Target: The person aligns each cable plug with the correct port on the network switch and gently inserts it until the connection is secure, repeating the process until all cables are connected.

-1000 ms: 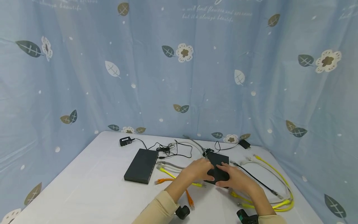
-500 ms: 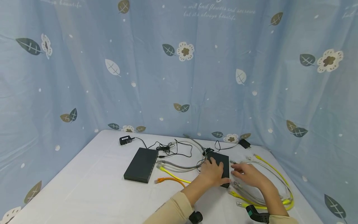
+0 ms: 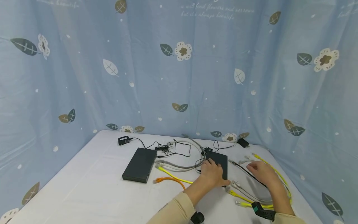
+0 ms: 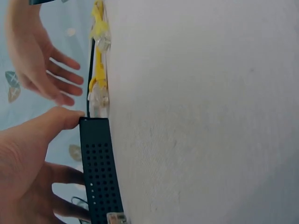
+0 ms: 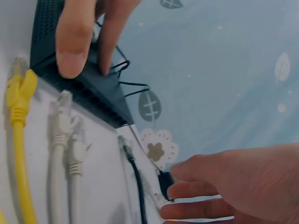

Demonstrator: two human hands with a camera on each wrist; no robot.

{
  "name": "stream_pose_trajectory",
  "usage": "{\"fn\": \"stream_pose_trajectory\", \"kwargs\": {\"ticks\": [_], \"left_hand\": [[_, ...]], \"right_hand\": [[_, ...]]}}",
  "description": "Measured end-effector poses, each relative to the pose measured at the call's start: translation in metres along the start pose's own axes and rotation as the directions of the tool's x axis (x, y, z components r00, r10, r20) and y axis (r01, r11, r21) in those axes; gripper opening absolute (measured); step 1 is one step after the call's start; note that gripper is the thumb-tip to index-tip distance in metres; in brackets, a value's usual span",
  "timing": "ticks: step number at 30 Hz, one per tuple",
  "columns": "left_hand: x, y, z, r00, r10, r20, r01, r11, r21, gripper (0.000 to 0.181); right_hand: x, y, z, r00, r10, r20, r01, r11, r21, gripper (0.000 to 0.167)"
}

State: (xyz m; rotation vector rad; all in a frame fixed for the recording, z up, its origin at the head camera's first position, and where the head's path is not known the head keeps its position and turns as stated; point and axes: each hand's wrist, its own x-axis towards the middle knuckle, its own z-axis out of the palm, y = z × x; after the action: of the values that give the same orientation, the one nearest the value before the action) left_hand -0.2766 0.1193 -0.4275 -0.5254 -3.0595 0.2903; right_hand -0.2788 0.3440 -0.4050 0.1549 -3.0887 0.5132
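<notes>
A black network switch [image 3: 221,159] lies flat on the right half of the white table. My left hand [image 3: 211,173] rests on top of it, fingers spread and the thumb over its near right edge. In the right wrist view, a row of ports [image 5: 91,98] runs along the switch's side. To the right, my right hand [image 3: 263,172] hovers over network cables with its fingers loosely extended, holding nothing. A short black network cable [image 3: 246,171] lies beside that hand. Closer to the switch are grey network cables [image 5: 58,154] and a yellow network cable [image 5: 19,149], their plugs apart from the ports.
A second black switch [image 3: 140,165] sits to the left. Behind it lie a power adapter [image 3: 124,140] and a bundled black cord [image 3: 163,147]. Another adapter [image 3: 243,142] is at the back right. Orange cable [image 3: 167,179] and grey cable [image 3: 179,165] lie between the switches.
My left hand has shifted right and settled on the switch. My right hand has left the switch, moving right over the cables.
</notes>
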Motion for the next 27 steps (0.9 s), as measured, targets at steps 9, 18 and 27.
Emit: {"fn": "stream_pose_trajectory", "kwargs": {"ticks": [9,18,27], "left_hand": [[0.001,-0.017,0.004,0.997,0.081,0.003,-0.081,0.992,-0.096,0.08],[0.0,-0.026,0.002,0.993,0.113,0.012,-0.11,0.984,-0.14,0.077],[-0.002,-0.029,-0.001,0.99,0.137,0.027,-0.131,0.978,-0.164,0.076]], "right_hand": [[0.009,-0.004,0.015,0.997,0.077,0.004,-0.077,0.997,0.004,0.039],[0.012,-0.01,0.023,0.996,0.084,0.024,-0.083,0.996,-0.036,0.039],[0.015,-0.02,0.02,0.992,0.111,0.063,-0.103,0.988,-0.114,0.042]]}}
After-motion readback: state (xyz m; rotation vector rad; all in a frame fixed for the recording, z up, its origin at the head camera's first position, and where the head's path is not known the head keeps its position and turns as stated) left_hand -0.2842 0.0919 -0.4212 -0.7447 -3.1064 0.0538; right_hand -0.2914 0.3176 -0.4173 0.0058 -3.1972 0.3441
